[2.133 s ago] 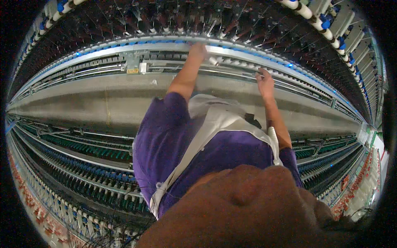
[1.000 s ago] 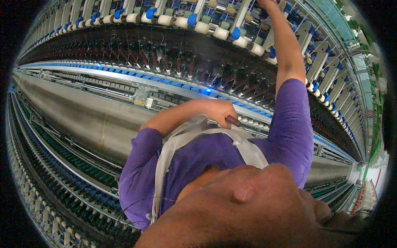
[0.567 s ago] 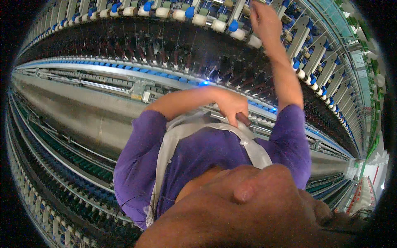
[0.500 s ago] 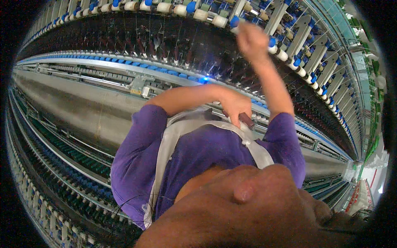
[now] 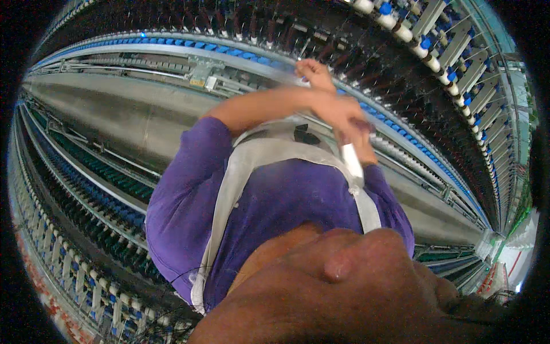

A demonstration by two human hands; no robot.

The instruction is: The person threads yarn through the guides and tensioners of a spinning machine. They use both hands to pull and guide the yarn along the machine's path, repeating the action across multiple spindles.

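Note:
My left arm crosses in front of my chest, over my right forearm. The left hand (image 5: 341,113), smeared by motion, is closed round a dark reddish-brown bobbin (image 5: 362,125). A short white piece (image 5: 351,159) shows just below that hand; whether it belongs to the bobbin I cannot tell. Beyond the left hand, my right hand (image 5: 315,74) is at the row of spindles along the blue-topped rail (image 5: 258,58). Its fingers are curled together, and anything between them is too small to make out.
Reddish-brown bobbins (image 5: 271,34) stand in a long row behind the rail. White rollers with blue caps (image 5: 404,33) run along the upper right. A grey metal panel (image 5: 132,114) lies below the rail. Another machine row (image 5: 86,189) stretches along the lower left. I wear a pale apron (image 5: 275,152).
My right hand has come down from the upper rollers to the spindle rail. My left hand, with the bobbin, has shifted up and right across the right forearm. The view has turned.

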